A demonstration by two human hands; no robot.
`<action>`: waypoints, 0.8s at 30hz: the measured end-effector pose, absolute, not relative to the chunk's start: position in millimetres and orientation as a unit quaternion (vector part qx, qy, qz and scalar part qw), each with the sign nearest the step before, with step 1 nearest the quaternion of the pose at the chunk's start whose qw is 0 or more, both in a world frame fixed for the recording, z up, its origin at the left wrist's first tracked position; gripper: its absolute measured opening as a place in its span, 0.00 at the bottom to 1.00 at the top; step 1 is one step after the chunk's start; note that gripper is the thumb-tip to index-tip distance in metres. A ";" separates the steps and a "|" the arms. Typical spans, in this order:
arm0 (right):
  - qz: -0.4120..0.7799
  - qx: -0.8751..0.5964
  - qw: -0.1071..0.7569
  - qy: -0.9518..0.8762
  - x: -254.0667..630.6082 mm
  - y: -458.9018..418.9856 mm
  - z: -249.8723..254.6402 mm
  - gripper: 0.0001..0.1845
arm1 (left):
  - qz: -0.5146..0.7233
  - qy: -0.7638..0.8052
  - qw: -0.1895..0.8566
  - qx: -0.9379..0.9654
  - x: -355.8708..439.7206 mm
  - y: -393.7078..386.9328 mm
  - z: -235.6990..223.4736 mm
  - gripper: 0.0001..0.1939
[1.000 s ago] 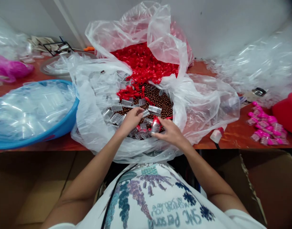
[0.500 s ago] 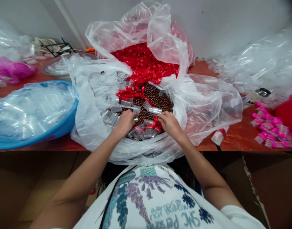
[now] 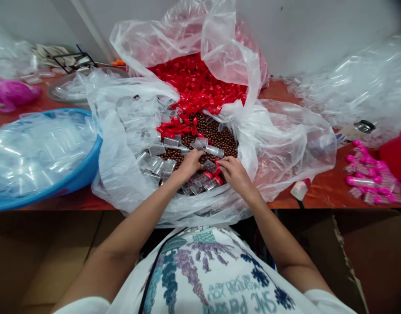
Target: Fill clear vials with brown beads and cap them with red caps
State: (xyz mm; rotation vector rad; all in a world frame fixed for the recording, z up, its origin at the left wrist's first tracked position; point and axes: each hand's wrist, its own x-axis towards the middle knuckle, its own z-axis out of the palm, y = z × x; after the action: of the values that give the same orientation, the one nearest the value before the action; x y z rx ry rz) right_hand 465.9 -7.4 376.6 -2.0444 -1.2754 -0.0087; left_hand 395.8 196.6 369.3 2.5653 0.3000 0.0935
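Note:
My left hand point(image 3: 190, 165) is closed, its fingertips pinching the end of a small clear plastic tube point(image 3: 209, 166). My right hand point(image 3: 235, 175) pinches a red plastic cap point(image 3: 217, 162) at the tube's other end; whether the cap is seated is too small to tell. Both hands are over an open clear plastic bag point(image 3: 187, 213) holding brown beads point(image 3: 211, 128). Below the fingers lie several filled tubes with red caps point(image 3: 210, 184). Another clear tube point(image 3: 214, 151) lies on the beads just beyond my hands, and loose empty tubes point(image 3: 156, 165) are to the left.
Behind stands a bag of red caps point(image 3: 193, 78), some spilling forward. A blue basin point(image 3: 97, 152) of clear tubes is at left. To the right are pink-capped tubes point(image 3: 373, 174), a red container point(image 3: 396, 150), a flask point(image 3: 364, 127) and a large pile of clear plastic point(image 3: 354, 83).
My left hand has moved right, closer to my right hand, and a clear tube is now between them. My right hand has shifted slightly. The camera view has moved a little.

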 end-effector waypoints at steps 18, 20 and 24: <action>0.032 -0.863 0.221 -0.453 476.3 13.6 381.8 0.16 | 0.114 0.248 0.589 0.760 373.3 194.7 387.6 0.23; 0.044 -0.868 0.189 -0.456 476.0 18.1 383.1 0.17 | 0.108 0.243 0.637 0.723 368.4 191.3 389.7 0.22; 0.067 -0.865 0.152 -0.474 474.6 22.3 386.1 0.18 | 0.094 0.244 0.719 0.644 357.3 184.6 398.0 0.22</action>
State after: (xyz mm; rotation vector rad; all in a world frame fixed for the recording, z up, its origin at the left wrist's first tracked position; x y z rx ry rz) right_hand 474.6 22.3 386.1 -2.4822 -1.3612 0.1910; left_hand 357.3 184.6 398.0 1.4251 0.5386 0.2073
